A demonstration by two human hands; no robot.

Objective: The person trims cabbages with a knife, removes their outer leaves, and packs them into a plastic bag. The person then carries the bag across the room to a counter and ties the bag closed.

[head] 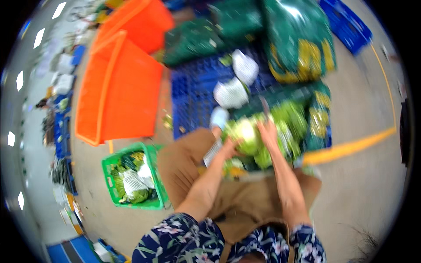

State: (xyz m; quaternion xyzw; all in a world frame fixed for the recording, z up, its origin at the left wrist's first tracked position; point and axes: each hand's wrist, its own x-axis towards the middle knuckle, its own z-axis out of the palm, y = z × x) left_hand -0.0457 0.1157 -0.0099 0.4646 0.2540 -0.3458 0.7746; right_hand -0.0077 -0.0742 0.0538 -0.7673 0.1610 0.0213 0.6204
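Observation:
My left hand (231, 148) lies against the lower left side of a pale green leafy vegetable head (247, 134), its fingers spread on it. A knife (264, 107) is gripped in my right hand (269, 131), its blurred blade pointing away from me, beside the head's right side. More leafy green heads (289, 118) lie to the right of that hand, on a dark green sack. Two vegetables in white foam netting (231, 93) rest farther off on the blue plastic pallet (190, 95). The picture is blurred by motion.
A green crate (159, 184) holding netted and leafy vegetables stands at my left. Orange plastic tubs (131, 98) stand beyond it. Filled green sacks (296, 33) are piled on the pallet's far side. A blue crate (348, 24) is at the far right; a yellow line (348, 149) marks the floor.

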